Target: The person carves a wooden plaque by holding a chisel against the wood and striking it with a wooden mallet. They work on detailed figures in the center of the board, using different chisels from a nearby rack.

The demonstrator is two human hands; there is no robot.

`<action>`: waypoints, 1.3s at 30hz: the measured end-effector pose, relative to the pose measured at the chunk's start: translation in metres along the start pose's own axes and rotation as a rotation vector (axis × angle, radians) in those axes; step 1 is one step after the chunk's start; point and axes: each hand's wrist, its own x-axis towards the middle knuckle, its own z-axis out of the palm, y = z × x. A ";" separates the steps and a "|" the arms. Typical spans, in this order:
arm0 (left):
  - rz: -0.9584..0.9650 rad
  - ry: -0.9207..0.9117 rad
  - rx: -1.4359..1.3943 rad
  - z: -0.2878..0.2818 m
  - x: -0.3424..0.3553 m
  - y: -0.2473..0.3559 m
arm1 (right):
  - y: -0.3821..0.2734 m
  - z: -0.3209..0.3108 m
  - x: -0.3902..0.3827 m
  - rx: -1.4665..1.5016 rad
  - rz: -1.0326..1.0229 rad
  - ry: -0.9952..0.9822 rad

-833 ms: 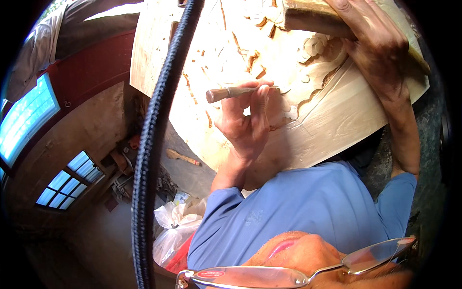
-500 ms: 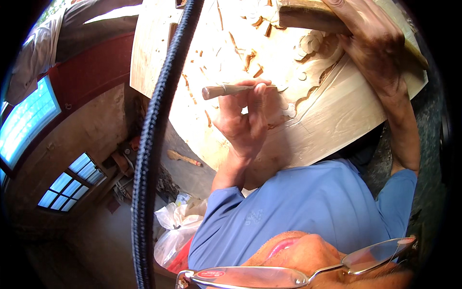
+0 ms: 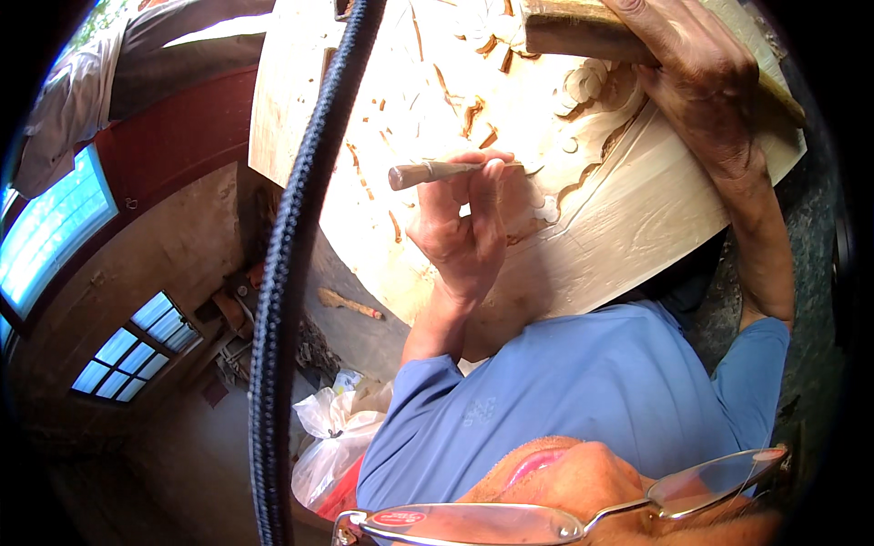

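Observation:
My left hand (image 3: 462,227) grips a carving chisel (image 3: 410,176) with a round handle, held nearly horizontal, its tip at the carved pattern on a pale wooden panel (image 3: 628,200). My right hand (image 3: 696,86), at the upper right, is closed on a wooden mallet (image 3: 578,35) that lies over the panel, above and right of the chisel. Carved scrolls (image 3: 583,86), grooves and a wavy border show between my hands; the upper middle of the panel is washed out by bright light.
A black braided cable (image 3: 293,246) crosses the view in front of the panel. A stick (image 3: 350,302) lies on the floor beyond the panel's edge, near plastic bags (image 3: 332,428). At the left are windows (image 3: 132,350), a dark red beam (image 3: 182,109) and hanging cloth (image 3: 73,100).
My right hand and the mallet have shifted slightly left and up. My left hand and the chisel have moved only slightly, staying at the same place on the carving.

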 end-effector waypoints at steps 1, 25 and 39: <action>-0.001 0.000 0.000 0.000 0.000 0.000 | 0.000 0.000 0.001 0.001 -0.002 0.000; 0.238 0.046 0.422 0.006 -0.011 0.010 | -0.072 -0.053 0.039 0.274 -0.127 -0.027; 0.199 0.089 0.392 0.010 -0.027 0.006 | -0.088 -0.050 0.030 0.141 -0.344 -0.027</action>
